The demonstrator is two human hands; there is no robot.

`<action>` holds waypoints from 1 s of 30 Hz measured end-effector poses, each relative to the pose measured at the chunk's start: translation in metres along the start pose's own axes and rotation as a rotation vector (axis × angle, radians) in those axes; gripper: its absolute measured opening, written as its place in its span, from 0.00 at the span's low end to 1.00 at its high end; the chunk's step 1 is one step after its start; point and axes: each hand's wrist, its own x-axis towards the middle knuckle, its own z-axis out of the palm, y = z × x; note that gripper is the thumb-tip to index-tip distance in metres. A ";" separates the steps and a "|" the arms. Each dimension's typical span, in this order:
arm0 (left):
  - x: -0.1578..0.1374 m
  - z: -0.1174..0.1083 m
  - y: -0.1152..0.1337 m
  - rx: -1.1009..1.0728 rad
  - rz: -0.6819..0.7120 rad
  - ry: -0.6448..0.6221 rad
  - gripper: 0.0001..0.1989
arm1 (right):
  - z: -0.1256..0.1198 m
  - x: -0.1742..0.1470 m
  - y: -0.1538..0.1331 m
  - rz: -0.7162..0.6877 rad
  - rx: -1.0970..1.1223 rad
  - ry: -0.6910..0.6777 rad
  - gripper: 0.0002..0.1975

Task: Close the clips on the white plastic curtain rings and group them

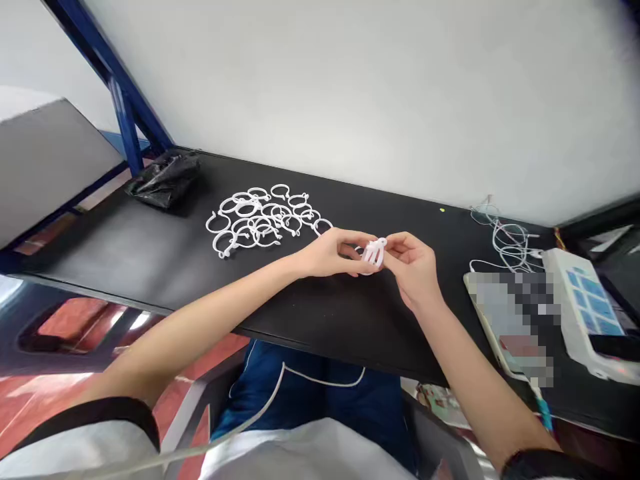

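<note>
L hand [336, 252] grips ring bunch [373, 255], just right of ring pile [260, 221]; R hand [416, 265] pinches bunch's other side, prob. to steady it; pile within reach, prob. for convenience

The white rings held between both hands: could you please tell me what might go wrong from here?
The held white rings, bunched between the left hand and right hand, might slip and drop onto the black tabletop. Many of the loose white rings overlap one another, so lifting one could drag others along.
</note>
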 end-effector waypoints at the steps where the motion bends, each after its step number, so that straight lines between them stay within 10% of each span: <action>1: 0.000 0.000 0.000 0.012 0.002 0.006 0.26 | 0.002 -0.001 0.001 -0.004 0.019 0.019 0.17; 12: 0.005 -0.008 -0.002 -0.004 -0.016 0.120 0.28 | -0.004 0.001 -0.001 -0.087 -0.120 -0.082 0.11; 20: 0.009 -0.021 -0.005 -0.038 -0.094 0.229 0.30 | -0.019 0.008 0.012 -0.141 -0.798 -0.120 0.10; 30: 0.010 -0.023 -0.006 -0.016 -0.100 0.241 0.30 | -0.027 0.021 0.016 -0.132 -0.558 0.121 0.12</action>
